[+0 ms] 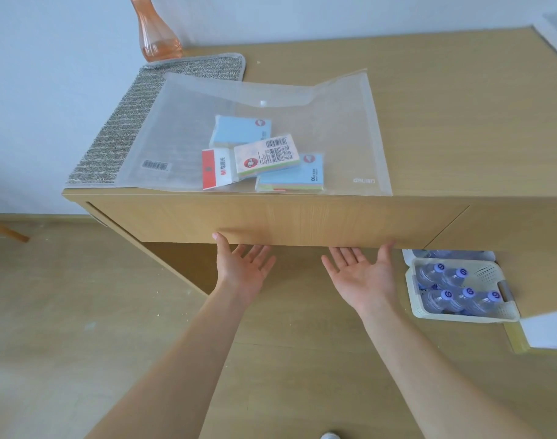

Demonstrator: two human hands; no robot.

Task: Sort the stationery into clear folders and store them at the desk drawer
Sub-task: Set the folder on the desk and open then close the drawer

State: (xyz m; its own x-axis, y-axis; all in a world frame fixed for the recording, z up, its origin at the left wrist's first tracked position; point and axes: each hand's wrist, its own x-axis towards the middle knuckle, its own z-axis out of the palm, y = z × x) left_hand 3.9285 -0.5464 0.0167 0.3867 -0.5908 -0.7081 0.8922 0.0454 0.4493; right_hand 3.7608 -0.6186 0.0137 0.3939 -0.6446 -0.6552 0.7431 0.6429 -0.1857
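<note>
With the filled clear folder lying mid-frame on the desk, we hooked our left hand and right hand, palms up and grasping nothing, under the drawer front, seemingly about to pull it open.

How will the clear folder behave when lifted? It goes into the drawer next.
The clear folder looks thin, so it will probably sag. The sticky-note packs lie loose inside and will likely slide toward the low edge. Its flap looks snapped shut, so they should stay in.
</note>
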